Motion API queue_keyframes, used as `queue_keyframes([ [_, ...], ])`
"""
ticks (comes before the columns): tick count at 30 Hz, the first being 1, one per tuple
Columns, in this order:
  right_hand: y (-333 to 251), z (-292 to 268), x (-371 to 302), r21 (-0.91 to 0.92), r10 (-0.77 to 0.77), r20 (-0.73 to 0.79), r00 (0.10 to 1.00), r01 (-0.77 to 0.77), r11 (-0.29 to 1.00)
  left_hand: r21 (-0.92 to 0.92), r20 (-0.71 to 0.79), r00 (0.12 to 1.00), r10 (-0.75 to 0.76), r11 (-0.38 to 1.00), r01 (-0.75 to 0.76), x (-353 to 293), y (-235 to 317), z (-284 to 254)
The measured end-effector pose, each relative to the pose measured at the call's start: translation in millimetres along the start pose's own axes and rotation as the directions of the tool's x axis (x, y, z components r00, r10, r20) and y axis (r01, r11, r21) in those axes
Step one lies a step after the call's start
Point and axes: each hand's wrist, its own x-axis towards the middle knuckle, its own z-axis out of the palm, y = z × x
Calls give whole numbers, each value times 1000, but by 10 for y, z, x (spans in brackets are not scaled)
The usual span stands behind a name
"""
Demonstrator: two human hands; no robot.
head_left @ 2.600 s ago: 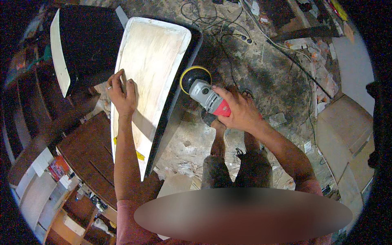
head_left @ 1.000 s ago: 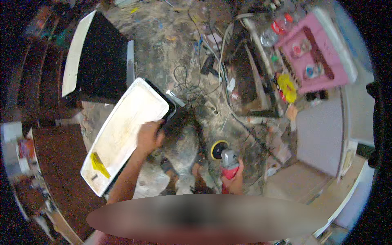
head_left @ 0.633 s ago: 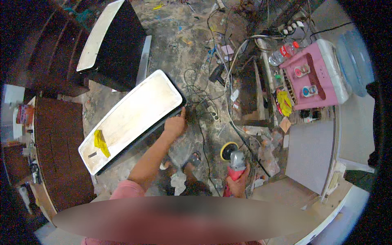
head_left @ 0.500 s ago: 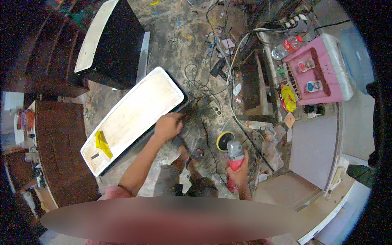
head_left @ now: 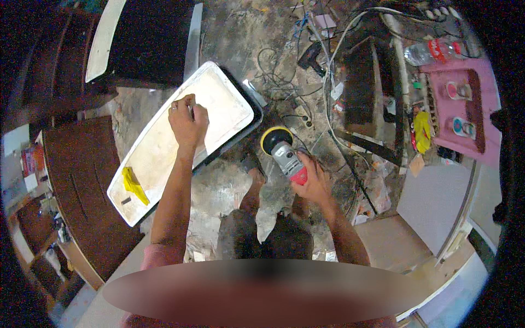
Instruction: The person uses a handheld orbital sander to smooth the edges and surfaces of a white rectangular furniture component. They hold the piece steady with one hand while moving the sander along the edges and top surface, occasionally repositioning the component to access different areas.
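My right hand [head_left: 313,179] grips a red and grey polisher [head_left: 285,159] by its body. Its round black pad with a yellow rim [head_left: 277,140] points toward the long white panel [head_left: 219,112], apart from it. Over the middle of that panel is my left hand [head_left: 188,123], its fingers curled in; anything inside them is hidden. A ring shows on one finger. A crumpled yellow cloth or wrapper [head_left: 135,186] and a small dark strip [head_left: 126,201] lie at the panel's near left end.
Tangled cables [head_left: 328,71] run over the stained floor, near a black power tool [head_left: 311,58]. At right stand an open wooden frame [head_left: 361,93], a pink tray [head_left: 476,104] and a plastic bottle [head_left: 432,52]. A dark cabinet [head_left: 147,44] stands far left, a brown panel [head_left: 82,180] nearer.
My left hand has moved from the panel's right edge up over its surface. My right hand has raised the polisher and brought it left, toward the panel. The view has shifted.
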Motion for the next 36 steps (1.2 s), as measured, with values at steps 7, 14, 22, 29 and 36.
queue_keyframes([
  [7,320,-36,516,-31,-227,140,964,234,972,33,30,999,-20,999,19,69,91,-41],
  [14,512,-150,731,57,-300,293,908,296,953,45,34,999,-29,999,27,12,62,-7],
  [22,484,-249,868,59,-251,246,936,245,968,53,92,993,-67,997,62,15,9,-18],
  [29,534,-440,994,239,-245,121,962,211,948,23,52,998,-25,999,24,21,18,-17],
  [36,439,-442,917,196,-317,265,911,271,942,-6,54,998,-42,999,42,29,75,-32],
])
